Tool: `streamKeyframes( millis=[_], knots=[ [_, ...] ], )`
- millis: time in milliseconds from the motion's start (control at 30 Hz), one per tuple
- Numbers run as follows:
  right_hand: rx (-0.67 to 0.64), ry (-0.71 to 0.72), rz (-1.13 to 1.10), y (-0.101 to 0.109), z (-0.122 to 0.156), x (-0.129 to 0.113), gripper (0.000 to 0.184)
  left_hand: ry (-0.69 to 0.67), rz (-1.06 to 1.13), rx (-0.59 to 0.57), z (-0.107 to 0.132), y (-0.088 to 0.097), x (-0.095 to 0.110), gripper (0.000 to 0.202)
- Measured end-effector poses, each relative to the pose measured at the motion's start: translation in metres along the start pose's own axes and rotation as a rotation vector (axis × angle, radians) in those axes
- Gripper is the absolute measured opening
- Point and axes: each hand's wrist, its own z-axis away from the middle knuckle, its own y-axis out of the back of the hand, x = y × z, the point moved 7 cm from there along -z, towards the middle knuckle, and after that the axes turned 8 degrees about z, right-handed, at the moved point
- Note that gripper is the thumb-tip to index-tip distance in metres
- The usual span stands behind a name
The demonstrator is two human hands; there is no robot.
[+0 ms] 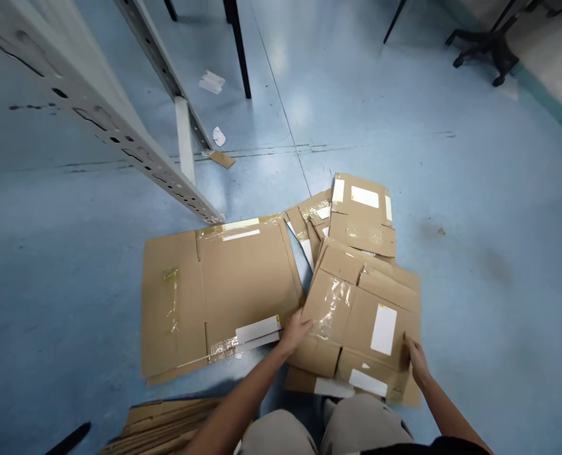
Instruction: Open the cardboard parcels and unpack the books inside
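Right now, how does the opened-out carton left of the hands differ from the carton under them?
The flat carton lies opened out on the floor, while the folded carton is bent along its creases and rests on other cardboard. The left hand and right hand are at the folded carton's edges, not on the flat carton's panels. The flat carton's tape runs along its edges; the folded carton's crosses a panel. Both are brown cardboard with clear tape and white labels.

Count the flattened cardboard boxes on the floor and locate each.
4: one box left of the left hand, one under it and the right hand, one farthest, one tucked beside that. The near stack may hold more.
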Motion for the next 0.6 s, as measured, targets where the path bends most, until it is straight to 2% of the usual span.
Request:
streamKeyframes(
  millis=[67,133,200,267,333,433,500,600],
  knots=[
    [0.009,0.046,0.038,0.007,0.007,-0.011,0.058,-0.054,0.134,0.006,0.023,0.010,0.008,0.044],
    [0.031,0.155,0.083,0.012,0.019,-0.032,0.056,-0.104,0.241,0.029,0.050,0.037,0.017,0.045],
    [0.034,0.322,0.107,0.007,0.040,-0.068,0.053,-0.104,0.292,0.113,0.079,0.084,0.022,0.048],
    [-0.026,0.508,0.113,-0.017,0.069,-0.117,0.048,-0.044,0.351,0.255,0.106,0.147,0.019,0.053],
    [-0.107,0.690,0.138,-0.057,0.103,-0.172,0.042,0.018,0.431,0.419,0.129,0.214,0.010,0.059],
    [-0.276,0.887,0.160,-0.142,0.150,-0.242,0.038,0.049,0.549,0.586,0.149,0.300,-0.015,0.063],
    [-0.392,0.936,0.185,-0.204,0.171,-0.270,0.037,0.036,0.598,0.635,0.153,0.340,-0.037,0.061],
    [-0.486,0.961,0.255,-0.280,0.188,-0.282,0.034,0.046,0.611,0.631,0.145,0.371,-0.076,0.055]
  ],
)
